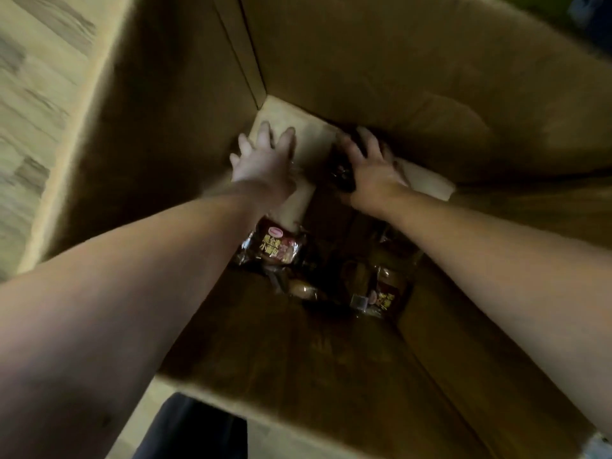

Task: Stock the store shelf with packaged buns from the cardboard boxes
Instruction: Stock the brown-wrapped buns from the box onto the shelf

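Both my arms reach deep into a tall cardboard box. My left hand lies with spread fingers on the pale box bottom near the far corner. My right hand curls over a dark bun packet at the bottom, by the far wall. A red-and-brown bun packet lies under my left forearm. Another packet lies lower right, with a loose-looking bun pack between them. The shelf is out of view.
The box walls rise steeply on all sides and leave a narrow well. Wood-pattern floor shows to the left of the box. A dark trouser leg stands at the near edge.
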Motion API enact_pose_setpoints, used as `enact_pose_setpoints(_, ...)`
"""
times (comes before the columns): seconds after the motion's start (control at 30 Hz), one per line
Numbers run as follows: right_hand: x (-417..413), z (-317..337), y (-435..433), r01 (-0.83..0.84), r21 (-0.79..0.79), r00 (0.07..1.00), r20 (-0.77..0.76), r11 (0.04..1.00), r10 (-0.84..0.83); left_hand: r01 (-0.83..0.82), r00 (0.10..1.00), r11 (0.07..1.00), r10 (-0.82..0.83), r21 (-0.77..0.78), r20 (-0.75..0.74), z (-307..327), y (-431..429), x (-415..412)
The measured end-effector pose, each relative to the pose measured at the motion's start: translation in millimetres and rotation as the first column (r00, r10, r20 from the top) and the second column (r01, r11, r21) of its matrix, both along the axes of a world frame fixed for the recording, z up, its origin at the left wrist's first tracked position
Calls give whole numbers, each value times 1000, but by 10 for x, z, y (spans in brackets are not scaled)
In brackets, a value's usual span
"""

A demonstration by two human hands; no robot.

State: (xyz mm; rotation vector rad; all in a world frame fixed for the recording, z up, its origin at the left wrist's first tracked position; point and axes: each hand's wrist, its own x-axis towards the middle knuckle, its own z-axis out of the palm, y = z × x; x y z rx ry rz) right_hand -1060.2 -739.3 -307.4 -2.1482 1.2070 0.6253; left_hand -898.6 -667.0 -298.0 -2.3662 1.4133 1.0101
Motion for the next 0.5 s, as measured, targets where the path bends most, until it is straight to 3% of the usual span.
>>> enact_pose_setpoints(0.13,47,-237,53,-14,15,999,-45,1000,15,-12,1000,996,14,84,-26,-184,35,64)
enact_pose_setpoints(0.27,-38,-223,313,-144,-42,976,-169,989,135,25,999,999,-27,40,45,-157,171,-73)
enact_pose_setpoints(0.4,-82,38,476,-22,-26,995,-101,999,20,157,982,987,-152,-34,115,55,155,-181)
enact_pose_setpoints(0.5,-24,433,392,-45,-63,998,-39,997,43,190,972,980,-179,-61,155,383,48,-203)
